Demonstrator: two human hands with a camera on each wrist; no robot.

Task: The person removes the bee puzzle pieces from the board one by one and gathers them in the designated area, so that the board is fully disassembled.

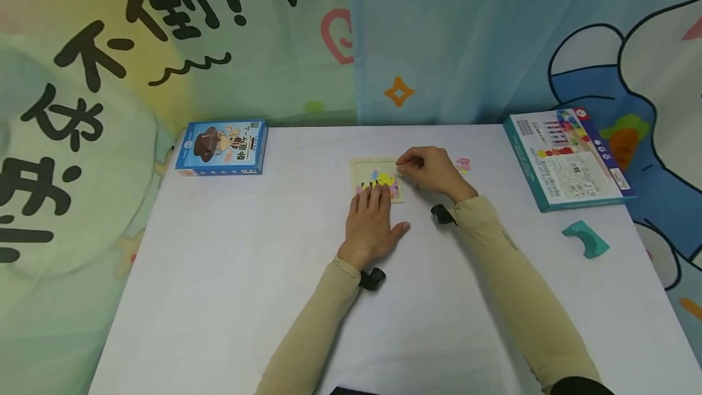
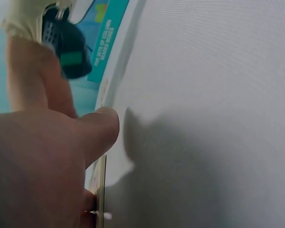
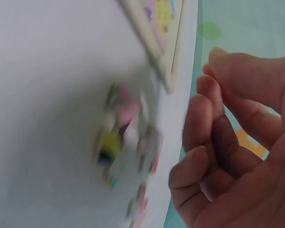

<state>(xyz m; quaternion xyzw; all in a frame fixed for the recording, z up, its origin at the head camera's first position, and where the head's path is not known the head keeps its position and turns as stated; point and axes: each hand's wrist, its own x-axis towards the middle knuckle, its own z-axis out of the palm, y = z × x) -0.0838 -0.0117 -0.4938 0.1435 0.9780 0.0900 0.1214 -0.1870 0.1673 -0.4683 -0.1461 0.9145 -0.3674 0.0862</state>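
Observation:
A small jigsaw puzzle board with a cream frame lies on the table. Several coloured pieces cover its lower part, with bare cream above. My left hand rests with outstretched fingers on the board's near edge, thumb spread to the right. At the upper right corner of the board, my right hand has its fingers curled, thumb tip meeting the index fingertip. Nothing shows between them in the right wrist view. Several loose puzzle pieces, blurred, lie beside the board under the right hand; a pink one shows past it.
A blue game box stands at the back left of the white table. Toward the back right lies a larger teal-edged box. A teal arch-shaped block sits in front of it. Printed curtain hangs behind.

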